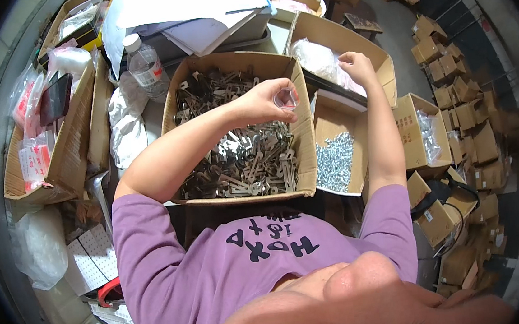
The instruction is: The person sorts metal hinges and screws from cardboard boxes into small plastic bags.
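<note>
My left hand (266, 102) is curled around a small clear plastic bag (285, 99) with a red line near its rounded mouth. It hovers over the right side of a cardboard box (306, 157) heaped with flat slotted metal pieces (241, 164). My right hand (357, 68) is raised above a longer box (380, 56) with clear plastic bags (315, 53) in it. Its fingers are bent together, and whatever they pinch, if anything, is too small to make out. Nearer to me, below the right forearm, a shallow box (361, 152) contains many small silvery screws (335, 162).
A clear bottle (147, 70) with a white cap stands beyond the metal-piece box, near papers (188, 3). At left, a carton (74, 152) holds plastic bags and a dark phone (55, 99). Another carton (410, 129) stands right of my arm; stacked small boxes (471, 123) line the right.
</note>
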Demonstrator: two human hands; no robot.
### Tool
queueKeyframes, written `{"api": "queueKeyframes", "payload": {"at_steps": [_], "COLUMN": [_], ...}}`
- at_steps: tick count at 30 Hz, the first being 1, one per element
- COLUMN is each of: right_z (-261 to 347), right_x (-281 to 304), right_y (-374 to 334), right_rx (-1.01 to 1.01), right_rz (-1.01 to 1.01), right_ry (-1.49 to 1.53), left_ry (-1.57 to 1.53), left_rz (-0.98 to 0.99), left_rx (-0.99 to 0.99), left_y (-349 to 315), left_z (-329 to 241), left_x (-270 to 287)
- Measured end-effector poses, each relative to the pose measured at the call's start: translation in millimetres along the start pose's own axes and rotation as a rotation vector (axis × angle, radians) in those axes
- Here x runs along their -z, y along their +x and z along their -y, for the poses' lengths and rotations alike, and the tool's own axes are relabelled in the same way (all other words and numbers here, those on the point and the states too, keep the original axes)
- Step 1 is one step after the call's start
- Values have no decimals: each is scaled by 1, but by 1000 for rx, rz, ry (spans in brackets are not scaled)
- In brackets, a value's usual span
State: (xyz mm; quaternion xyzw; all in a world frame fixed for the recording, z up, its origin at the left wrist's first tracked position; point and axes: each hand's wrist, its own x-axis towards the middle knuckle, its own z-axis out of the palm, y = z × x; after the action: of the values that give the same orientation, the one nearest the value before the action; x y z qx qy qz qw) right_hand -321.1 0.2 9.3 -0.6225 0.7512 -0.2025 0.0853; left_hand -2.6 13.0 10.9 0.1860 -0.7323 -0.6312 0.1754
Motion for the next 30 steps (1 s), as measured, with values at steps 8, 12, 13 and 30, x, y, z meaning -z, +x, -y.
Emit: {"api": "queueKeyframes", "payload": {"at_steps": [8, 12, 13, 30], "right_z": [78, 72, 66, 57], "right_x": [-26, -51, -58, -37], "right_y": [14, 38, 45, 20], "right_rx": [330, 304, 252, 163], "right_rz": [199, 332, 346, 140], "right_ry": [-151, -302, -224, 381], "left_ry": [-1, -9, -5, -6], "left_rz": [-12, -20, -18, -53], "left_rx": [3, 2, -1, 29], "left_y": [0, 2, 4, 0], "left_z": [-2, 0, -1, -3], "left_x": [4, 4, 5, 10]}}
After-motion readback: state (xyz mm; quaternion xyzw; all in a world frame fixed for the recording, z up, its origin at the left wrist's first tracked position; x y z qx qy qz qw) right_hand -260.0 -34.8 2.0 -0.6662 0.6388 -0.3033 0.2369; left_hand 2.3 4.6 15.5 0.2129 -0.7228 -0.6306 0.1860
